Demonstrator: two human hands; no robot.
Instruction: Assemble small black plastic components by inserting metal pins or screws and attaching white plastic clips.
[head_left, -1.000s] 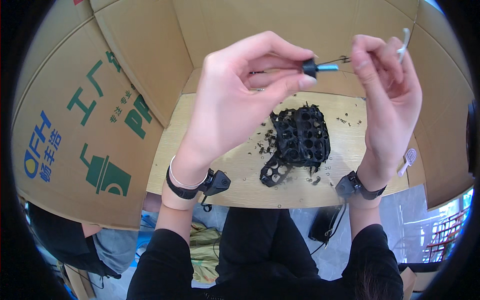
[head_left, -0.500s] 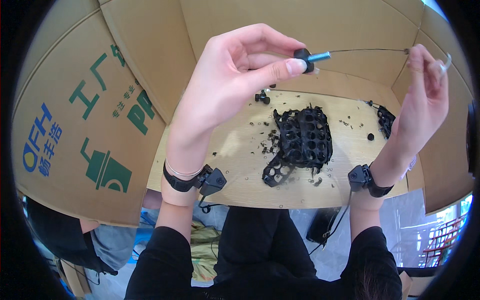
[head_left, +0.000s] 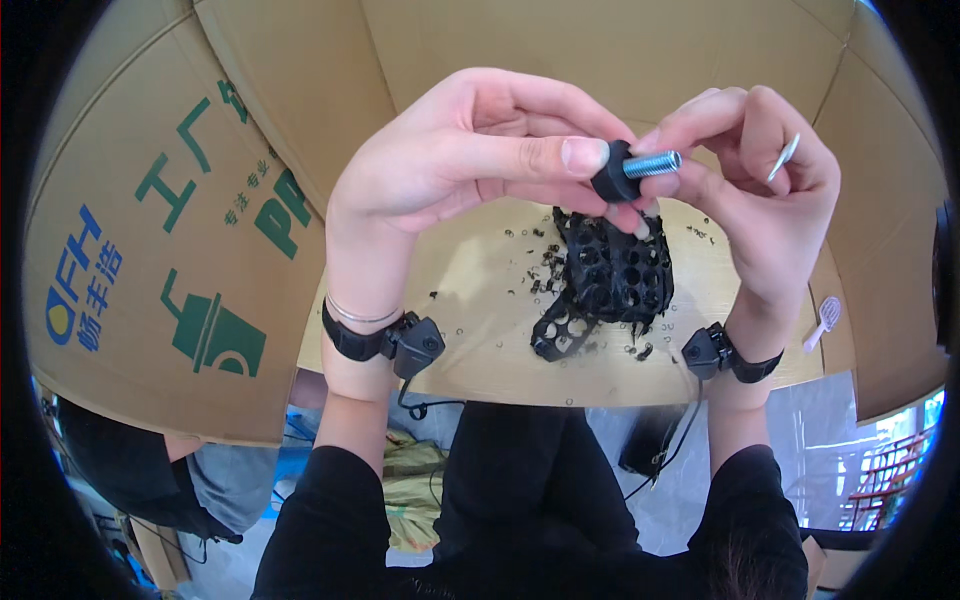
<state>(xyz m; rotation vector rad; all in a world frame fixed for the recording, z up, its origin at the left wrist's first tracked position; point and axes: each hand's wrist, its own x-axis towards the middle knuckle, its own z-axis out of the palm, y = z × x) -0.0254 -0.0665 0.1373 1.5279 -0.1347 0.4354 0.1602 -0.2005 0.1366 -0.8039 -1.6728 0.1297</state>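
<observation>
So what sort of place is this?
Probably a little workshop spot: cardboard walls stand behind and beside a table, a black holey piece lies on it, and the left hand holds a black-headed bolt.

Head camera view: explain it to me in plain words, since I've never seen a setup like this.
There is no machine here, only a person's two bare hands. The camera sits on the person's head and looks down; its wide lens bends straight edges. Each wrist wears a strap with a small black device, on the left and on the right.

The left hand holds a threaded bolt with a black knob. The right hand's fingertips are close by; whether they grip anything is hard to tell. A thin white piece shows at its curled fingers.

On the pale table lies a black sheet full of holes, with small dark scraps around it. Cardboard walls surround the table.
</observation>
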